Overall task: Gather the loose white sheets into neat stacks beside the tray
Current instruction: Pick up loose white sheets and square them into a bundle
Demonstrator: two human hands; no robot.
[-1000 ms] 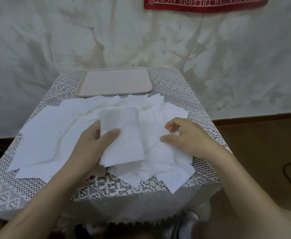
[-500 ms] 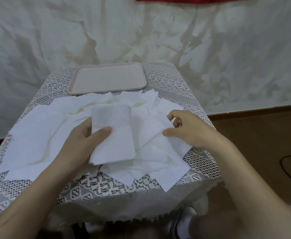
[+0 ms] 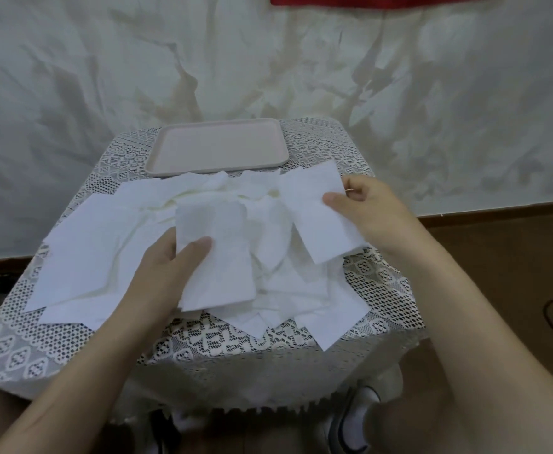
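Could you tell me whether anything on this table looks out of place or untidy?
The loose sheets sprawl over the lace cloth in an overlapping heap at mixed angles, some crumpled near the tray. Only the stack in the left hand and the sheet the right hand pinches look orderly.

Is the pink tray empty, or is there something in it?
Empty. The tray shows only its bare pink bottom. The white sheets are all in front of it, and none is inside.
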